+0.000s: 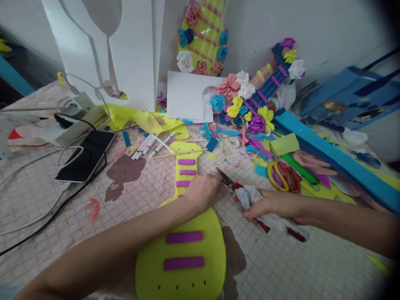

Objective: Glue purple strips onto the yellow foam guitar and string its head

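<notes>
- Right in front of you, the yellow guitar-shaped piece (184,250) is lying flat on the quilted cloth (78,221), its rounded body pointing your way.
- Your left hand (203,191) is curling in over the neck's right edge, fingers drawn together; I cannot tell whether they are pinching anything.
- And here, off to the piece's right, your right hand (258,206) is gripping a pointed tool (229,180) around its white wrapping (248,195), the tip sitting just beside your left fingers. I cannot tell whether its jaws are parting.
- What is looking done: the surface is showing yellow all over, purple strips (184,237) are crossing neck and body, and four holes (176,287) are running in a row near the bottom.
- What is probably left: beside the stringed, flower-trimmed yellow guitar (204,29) leaning behind, yours is showing no clear strings and no flowers, so I am judging it partway along.
</notes>
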Demonstrator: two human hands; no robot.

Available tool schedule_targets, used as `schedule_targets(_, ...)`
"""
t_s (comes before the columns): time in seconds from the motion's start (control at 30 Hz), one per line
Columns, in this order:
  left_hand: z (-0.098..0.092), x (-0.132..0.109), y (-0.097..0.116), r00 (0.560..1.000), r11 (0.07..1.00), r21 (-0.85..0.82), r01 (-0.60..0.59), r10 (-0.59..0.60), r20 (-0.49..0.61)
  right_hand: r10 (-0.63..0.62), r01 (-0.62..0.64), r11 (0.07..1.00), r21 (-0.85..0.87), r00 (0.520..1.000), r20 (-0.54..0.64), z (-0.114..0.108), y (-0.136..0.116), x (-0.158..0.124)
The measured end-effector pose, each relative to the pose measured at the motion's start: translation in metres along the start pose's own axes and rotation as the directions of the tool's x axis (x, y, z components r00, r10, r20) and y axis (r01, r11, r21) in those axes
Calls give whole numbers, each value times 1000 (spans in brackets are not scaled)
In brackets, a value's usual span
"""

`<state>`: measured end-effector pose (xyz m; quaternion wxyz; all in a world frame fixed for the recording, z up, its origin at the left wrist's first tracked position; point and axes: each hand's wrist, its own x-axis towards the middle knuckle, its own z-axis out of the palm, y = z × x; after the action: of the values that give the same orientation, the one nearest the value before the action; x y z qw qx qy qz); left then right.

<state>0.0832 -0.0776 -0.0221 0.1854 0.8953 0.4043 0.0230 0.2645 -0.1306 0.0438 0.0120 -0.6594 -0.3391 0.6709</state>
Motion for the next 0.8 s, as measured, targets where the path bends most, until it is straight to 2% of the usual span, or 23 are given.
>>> schedule_targets(0.13, 1, 0, 1, 1000, 1000, 9, -16, 16, 6, -91, 86, 991, -101, 995, -45, 2, 5, 4)
schedule_targets(0.27, 2, -1, 1, 1000, 1000, -1, -23, 23, 2, -140, 118, 974, -192, 984, -108, 6, 7, 5)
schedule_targets(0.6, 4, -2, 1, 999, 999, -14, -33, 33, -31, -79, 69, 991, -111, 992, -93, 8, 8, 5)
schedule_targets(0.8, 4, -3, 2, 1000, 999, -24, -27, 27, -14, -134, 120, 982, -143, 987, -89, 7, 12, 7)
